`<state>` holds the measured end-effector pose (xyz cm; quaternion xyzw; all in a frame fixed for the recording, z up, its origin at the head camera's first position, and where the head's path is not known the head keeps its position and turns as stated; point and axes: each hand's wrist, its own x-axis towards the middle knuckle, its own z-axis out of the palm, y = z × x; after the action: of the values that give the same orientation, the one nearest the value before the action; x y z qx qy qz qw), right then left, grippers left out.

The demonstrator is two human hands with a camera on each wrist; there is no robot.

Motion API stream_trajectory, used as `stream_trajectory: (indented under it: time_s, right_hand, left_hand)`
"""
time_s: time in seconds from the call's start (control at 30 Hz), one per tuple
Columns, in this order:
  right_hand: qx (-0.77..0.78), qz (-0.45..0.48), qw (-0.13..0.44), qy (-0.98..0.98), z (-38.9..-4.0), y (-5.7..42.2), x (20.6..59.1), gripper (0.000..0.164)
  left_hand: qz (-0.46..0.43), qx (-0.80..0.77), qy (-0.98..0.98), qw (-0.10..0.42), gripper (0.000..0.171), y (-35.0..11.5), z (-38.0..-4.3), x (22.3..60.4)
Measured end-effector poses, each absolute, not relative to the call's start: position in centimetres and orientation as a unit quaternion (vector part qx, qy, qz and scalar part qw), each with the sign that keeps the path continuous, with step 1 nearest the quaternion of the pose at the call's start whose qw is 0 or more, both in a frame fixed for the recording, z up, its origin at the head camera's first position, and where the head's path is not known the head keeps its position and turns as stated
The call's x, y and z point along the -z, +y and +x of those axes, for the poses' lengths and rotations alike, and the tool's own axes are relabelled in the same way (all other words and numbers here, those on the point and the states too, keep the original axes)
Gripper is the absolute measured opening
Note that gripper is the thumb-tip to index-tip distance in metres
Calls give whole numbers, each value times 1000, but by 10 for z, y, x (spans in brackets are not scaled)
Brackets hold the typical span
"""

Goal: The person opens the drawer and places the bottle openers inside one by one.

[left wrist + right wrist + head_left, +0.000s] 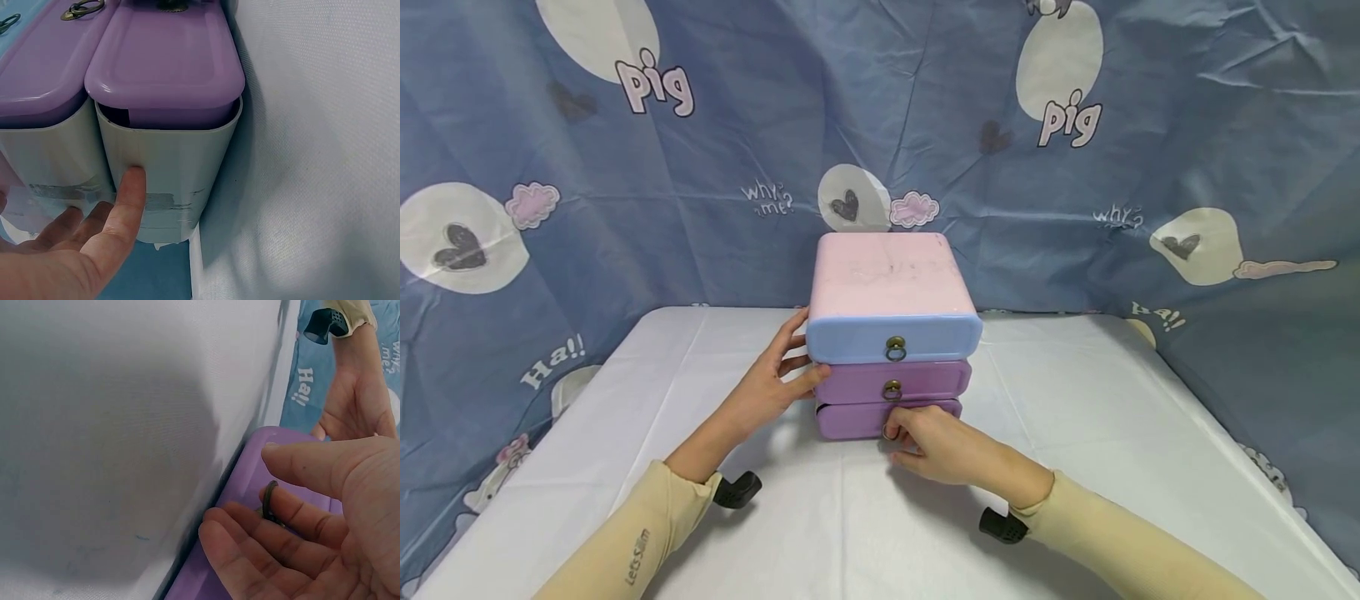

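Note:
A stacked drawer unit has a pink top (887, 271), a light blue upper drawer (850, 340) and two purple drawers below. The bottom purple drawer (853, 422) sits slightly out, with a dark gap at its edge in the left wrist view. My left hand (767, 387) rests spread against the unit's left side; one fingertip touches the pale casing (169, 162) of the bottom drawer. With the index finger hooked in the bottom drawer's ring pull (269, 500), my right hand (936, 442) is at that drawer's front. Its thumb stays apart from the ring.
The unit stands on a table with a white cloth (1075, 400). Behind it hangs a blue printed curtain (737, 250). The middle purple drawer (857, 382) and the upper drawer carry ring pulls too. Black devices (1003, 527) hang at both wrists.

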<state>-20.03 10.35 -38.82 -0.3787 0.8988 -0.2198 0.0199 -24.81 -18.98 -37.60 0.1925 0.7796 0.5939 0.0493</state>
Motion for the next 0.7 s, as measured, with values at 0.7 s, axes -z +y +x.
stream_trajectory:
  time_s: [0.7]
  right_hand:
    - [248, -371, 45, 894, -196, 110, 383, 18]
  left_hand:
    - [190, -584, 787, 48, 90, -200, -237, 376]
